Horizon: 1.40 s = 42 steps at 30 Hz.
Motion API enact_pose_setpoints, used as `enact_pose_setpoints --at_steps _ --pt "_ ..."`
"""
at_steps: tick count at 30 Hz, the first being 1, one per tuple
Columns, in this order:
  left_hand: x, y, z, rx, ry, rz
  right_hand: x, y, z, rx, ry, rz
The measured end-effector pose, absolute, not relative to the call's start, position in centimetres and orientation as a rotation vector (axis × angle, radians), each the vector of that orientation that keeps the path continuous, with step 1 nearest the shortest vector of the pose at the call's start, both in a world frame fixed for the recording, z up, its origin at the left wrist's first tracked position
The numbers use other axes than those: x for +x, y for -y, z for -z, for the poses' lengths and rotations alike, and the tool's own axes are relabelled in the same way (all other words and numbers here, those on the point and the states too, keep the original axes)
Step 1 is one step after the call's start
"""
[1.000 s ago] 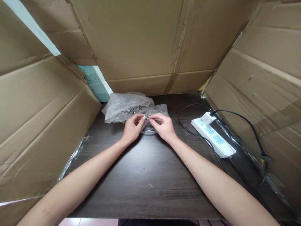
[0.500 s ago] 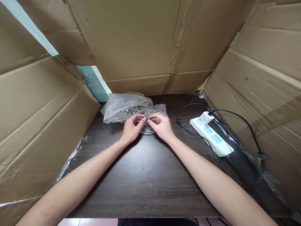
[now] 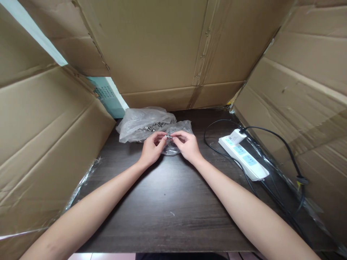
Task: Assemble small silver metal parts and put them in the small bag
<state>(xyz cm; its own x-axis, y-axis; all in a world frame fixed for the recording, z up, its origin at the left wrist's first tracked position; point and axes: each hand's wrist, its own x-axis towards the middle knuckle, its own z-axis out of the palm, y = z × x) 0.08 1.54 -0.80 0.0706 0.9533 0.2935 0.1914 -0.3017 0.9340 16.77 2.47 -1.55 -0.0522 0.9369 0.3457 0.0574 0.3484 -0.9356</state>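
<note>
A small silvery screw (image 3: 168,137) lies sideways between my fingertips, over the plastic bags. My left hand (image 3: 152,148) pinches its left end between thumb and fingers. At the other end, the thumb and fingertips of my right hand (image 3: 188,147) close on it; whether a tiny nut or washer sits there is too small to tell. Behind my left hand, a cloudy plastic bag (image 3: 145,117) lies open with many small metal screws (image 3: 155,126) inside. A second clear bag (image 3: 173,150) lies under and behind my fingers, its contents mostly hidden.
A white power strip (image 3: 245,157) with a plugged-in white adapter (image 3: 236,137) lies on the right, black cables (image 3: 287,144) looping around it. Cardboard walls (image 3: 162,54) enclose the dark wooden table (image 3: 151,216) at the back and both sides.
My fingertips have drawn slightly apart, mainly the right ones, so more of the screw shows between them. The bags and power strip stay put.
</note>
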Motion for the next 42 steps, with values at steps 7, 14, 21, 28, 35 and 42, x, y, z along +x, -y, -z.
enact_pose_setpoints --at_steps 7,14,21,28,35,42 --pt "0.04 -1.35 0.74 1.623 -1.194 -1.3 16.83 -2.34 1.42 -0.958 1.41 -0.974" --pt "0.05 -1.29 0.71 1.628 -1.191 -1.305 16.67 -2.25 1.31 -0.925 1.399 -0.95" --pt "0.07 -1.16 0.72 1.672 -1.203 -1.287 16.74 -2.26 1.33 -0.945 1.398 -0.981" --pt "0.05 -1.06 0.59 1.727 -1.23 -1.268 16.67 -2.12 1.36 -0.992 1.428 -0.895" --pt "-0.04 -0.97 0.44 1.725 -1.228 -1.256 16.74 -2.09 1.02 -0.97 1.382 -0.995" --pt "0.07 -0.56 0.12 1.79 -1.185 -1.256 16.75 -2.31 0.68 -1.0 1.32 -1.04"
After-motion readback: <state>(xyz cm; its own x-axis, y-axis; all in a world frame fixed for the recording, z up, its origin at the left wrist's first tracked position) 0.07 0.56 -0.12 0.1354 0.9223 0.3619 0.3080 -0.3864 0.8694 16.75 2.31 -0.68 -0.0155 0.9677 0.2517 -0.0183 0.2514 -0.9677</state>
